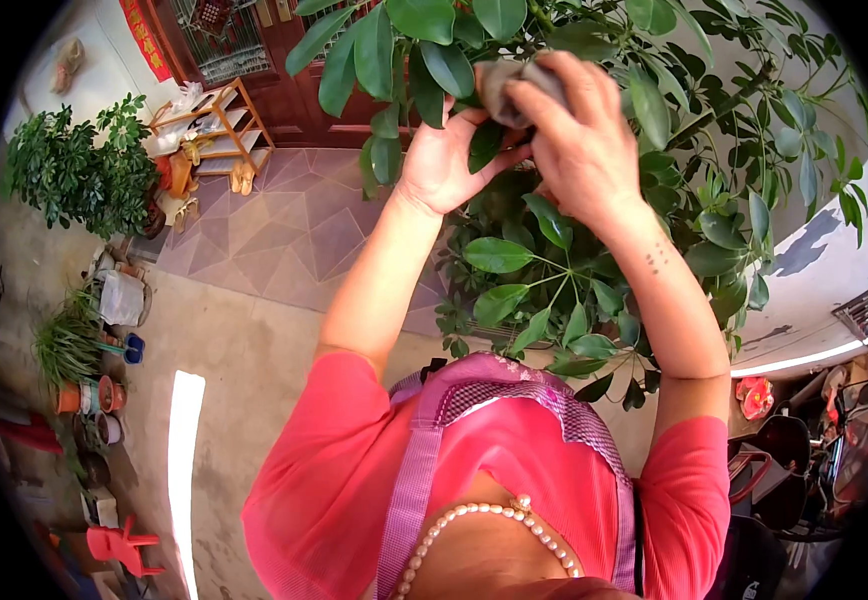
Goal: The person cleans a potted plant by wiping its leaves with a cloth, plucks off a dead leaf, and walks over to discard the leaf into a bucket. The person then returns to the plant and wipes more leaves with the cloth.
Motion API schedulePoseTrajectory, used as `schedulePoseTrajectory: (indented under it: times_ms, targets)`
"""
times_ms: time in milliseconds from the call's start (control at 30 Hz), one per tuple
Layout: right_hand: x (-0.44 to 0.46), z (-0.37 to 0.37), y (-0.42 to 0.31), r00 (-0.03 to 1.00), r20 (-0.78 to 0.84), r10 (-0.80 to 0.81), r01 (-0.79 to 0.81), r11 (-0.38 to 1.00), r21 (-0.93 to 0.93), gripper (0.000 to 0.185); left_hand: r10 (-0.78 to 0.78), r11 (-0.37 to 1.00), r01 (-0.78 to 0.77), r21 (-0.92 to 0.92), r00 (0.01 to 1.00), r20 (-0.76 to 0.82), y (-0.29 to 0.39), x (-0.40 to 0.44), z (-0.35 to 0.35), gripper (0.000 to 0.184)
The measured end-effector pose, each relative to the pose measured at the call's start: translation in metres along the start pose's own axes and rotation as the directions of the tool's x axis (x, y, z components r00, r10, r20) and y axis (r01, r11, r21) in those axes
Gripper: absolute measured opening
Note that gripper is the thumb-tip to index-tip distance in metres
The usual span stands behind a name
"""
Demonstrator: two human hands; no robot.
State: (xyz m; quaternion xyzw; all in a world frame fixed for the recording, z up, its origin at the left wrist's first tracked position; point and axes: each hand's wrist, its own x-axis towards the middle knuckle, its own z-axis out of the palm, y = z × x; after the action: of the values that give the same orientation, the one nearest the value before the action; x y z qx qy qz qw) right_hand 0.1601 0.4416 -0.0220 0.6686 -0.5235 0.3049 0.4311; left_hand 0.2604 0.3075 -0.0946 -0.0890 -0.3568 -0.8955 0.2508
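A tall potted-type shrub with glossy green leaves (499,254) fills the upper middle and right of the head view. My right hand (586,140) is raised among its branches, with its fingers closed round a crumpled grey cloth (502,92). Just left of it, my left hand (444,160) has its palm turned up and its thumb and fingers about a single green leaf (485,146). The cloth is close above that leaf; whether they touch I cannot tell. Foliage partly hides the left fingertips.
A wooden shoe rack (229,130) stands by the dark red door (304,85). Another leafy plant (84,165), several flowerpots (111,392) and a red chair (122,545) line the left side. Parked at the right is a dark vehicle (782,470).
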Motion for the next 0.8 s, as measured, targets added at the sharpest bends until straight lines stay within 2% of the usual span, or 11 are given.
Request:
schedulePoseTrajectory:
  times_ms: [67, 133, 267, 367, 400, 500, 633, 667, 733, 767, 800]
  targets:
    - [-0.025, 0.041, -0.003, 0.99, 0.14, -0.004, 0.002, 1.0, 0.012, 0.045, 0.078, 0.994, -0.082, -0.073, 0.995, -0.068, -0.002, -0.01, 0.027, 0.075]
    - [-0.042, 0.046, -0.02, 0.945, 0.296, 0.137, -0.192, 0.968, 0.164, 0.057, 0.058, 0.988, -0.06, -0.145, 0.998, -0.017, -0.003, -0.012, 0.009, 0.074]
    - [-0.062, 0.044, -0.027, 0.897, 0.441, 0.033, -0.287, 0.801, 0.526, 0.048, 0.136, 0.972, -0.137, -0.189, 0.991, -0.02, 0.004, -0.01, -0.02, 0.066]
    - [-0.068, 0.032, -0.022, 0.67, 0.724, -0.162, -0.539, 0.565, 0.625, 0.042, 0.108, 0.962, -0.089, -0.257, 0.992, 0.061, 0.017, -0.013, -0.018, 0.063]
    - [-0.073, 0.027, -0.025, 0.631, 0.741, -0.23, -0.531, 0.568, 0.629, 0.041, 0.163, 0.955, -0.147, -0.256, 0.986, 0.041, 0.02, -0.013, -0.018, 0.06]
    - [-0.088, 0.015, -0.032, 0.673, 0.674, -0.305, -0.484, 0.507, 0.713, 0.045, 0.269, 0.949, -0.276, -0.15, 0.961, -0.062, 0.028, -0.013, -0.013, 0.052]
    - [-0.09, 0.0, -0.024, 0.684, 0.705, -0.185, -0.65, 0.284, 0.705, 0.05, 0.434, 0.892, -0.358, 0.276, 0.848, -0.305, 0.011, -0.018, -0.018, 0.046]
    - [-0.089, -0.004, -0.02, 0.665, 0.723, -0.188, -0.674, 0.267, 0.689, 0.056, 0.506, 0.84, -0.365, 0.401, 0.794, -0.337, 0.002, -0.023, -0.017, 0.043]
    - [-0.085, -0.016, -0.017, 0.647, 0.748, -0.148, -0.681, 0.328, 0.655, 0.067, 0.702, 0.567, -0.458, 0.684, 0.703, -0.112, -0.018, -0.031, -0.02, 0.042]
    - [-0.087, -0.018, -0.016, 0.68, 0.725, -0.11, -0.655, 0.354, 0.667, 0.069, 0.74, 0.329, -0.282, 0.901, 0.669, -0.061, -0.021, -0.04, -0.022, 0.042]
    - [-0.088, -0.021, -0.015, 0.711, 0.699, -0.073, -0.628, 0.381, 0.678, 0.072, 0.75, 0.095, -0.29, 0.952, 0.65, 0.123, -0.026, -0.048, -0.02, 0.04]
